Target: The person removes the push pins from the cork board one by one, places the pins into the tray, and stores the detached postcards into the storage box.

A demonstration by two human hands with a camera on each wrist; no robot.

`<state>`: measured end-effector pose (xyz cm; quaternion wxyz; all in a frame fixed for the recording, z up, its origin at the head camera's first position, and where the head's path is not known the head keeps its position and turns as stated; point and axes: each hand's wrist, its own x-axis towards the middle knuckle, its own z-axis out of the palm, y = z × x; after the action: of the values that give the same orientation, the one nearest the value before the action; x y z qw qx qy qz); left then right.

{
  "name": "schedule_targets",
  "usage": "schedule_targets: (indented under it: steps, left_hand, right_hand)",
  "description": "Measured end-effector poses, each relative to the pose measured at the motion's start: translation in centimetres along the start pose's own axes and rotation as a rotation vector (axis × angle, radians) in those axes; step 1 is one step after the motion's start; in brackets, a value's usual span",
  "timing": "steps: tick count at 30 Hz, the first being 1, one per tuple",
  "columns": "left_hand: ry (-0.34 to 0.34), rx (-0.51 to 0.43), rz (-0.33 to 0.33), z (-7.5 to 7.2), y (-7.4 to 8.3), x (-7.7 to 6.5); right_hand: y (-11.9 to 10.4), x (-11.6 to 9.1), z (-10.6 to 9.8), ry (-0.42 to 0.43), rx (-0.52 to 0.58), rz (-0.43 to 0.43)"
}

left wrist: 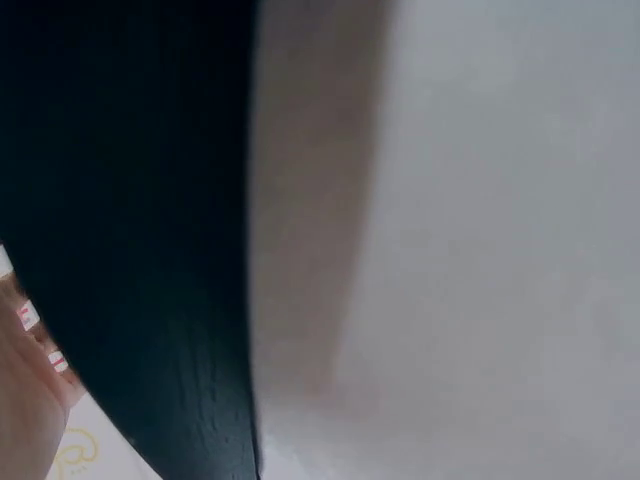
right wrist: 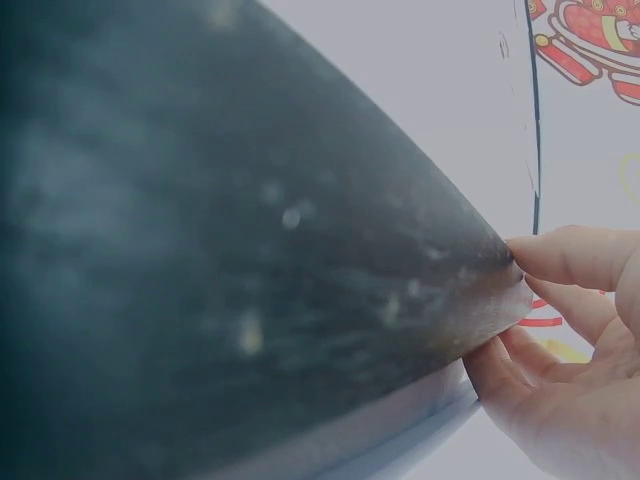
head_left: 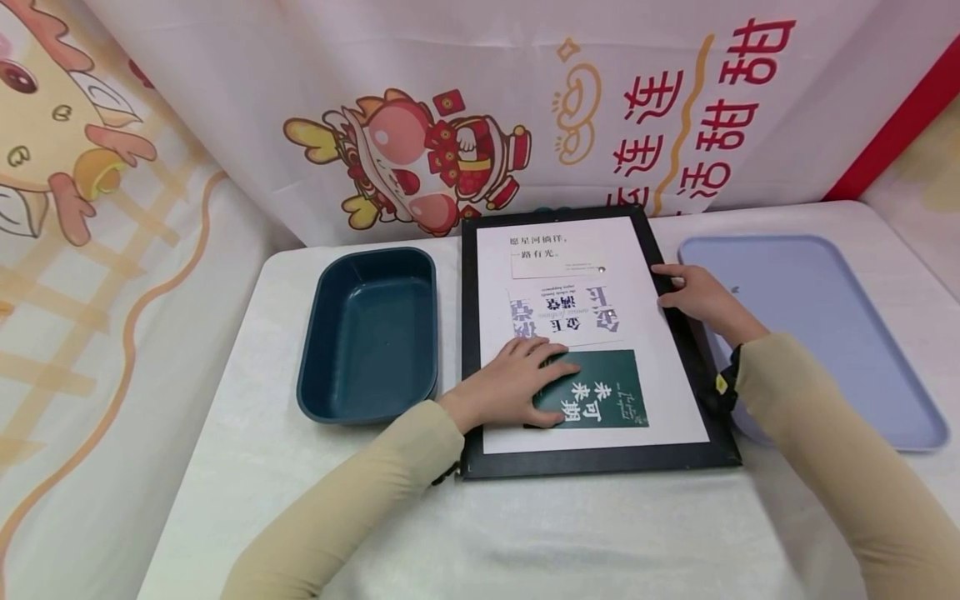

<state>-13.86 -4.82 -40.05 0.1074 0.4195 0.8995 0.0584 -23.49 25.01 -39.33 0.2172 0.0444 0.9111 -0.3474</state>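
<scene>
A black picture frame point(head_left: 471, 333) with a white sheet point(head_left: 675, 408) inside lies on the table, its far end close to the back cloth. On the sheet are a white card point(head_left: 540, 265) with dark writing, a card with purple lettering point(head_left: 600, 312) and a dark green card point(head_left: 626, 379). My left hand point(head_left: 510, 387) rests with spread fingers over the green card, covering its left part. My right hand point(head_left: 701, 298) grips the frame's right edge. In the right wrist view, the thumb point(right wrist: 570, 255) lies at the upper edge of the frame's side point(right wrist: 300, 250), fingers below.
A dark teal tub point(head_left: 367, 350) stands left of the frame. To the right, a light blue tray point(head_left: 817, 308) lies partly behind the right forearm. A white cloth point(head_left: 585, 533) covers the table, and a printed cloth point(head_left: 585, 33) hangs behind it.
</scene>
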Motion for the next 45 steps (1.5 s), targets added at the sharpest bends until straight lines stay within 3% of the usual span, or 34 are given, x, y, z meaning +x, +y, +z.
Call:
schedule_targets:
  steps: [15,29,38,45]
  left_hand:
    - [0.046,-0.155,-0.032,-0.4,0.2,0.0]
    - [0.077,-0.129,-0.013,-0.6,0.1,-0.1]
    - [0.140,-0.223,-0.053,-1.4,0.4,0.0]
    - [0.214,-0.238,-0.068,-1.9,0.5,0.0]
  right_hand:
    - [0.2,0.1,0.0,0.002,0.002,0.002]
    - [0.0,-0.3,0.1,0.005,0.004,0.005]
    - [0.0,0.0,0.0,0.004,0.006,0.010]
    - [0.0,0.0,0.1,-0.003,-0.002,0.015]
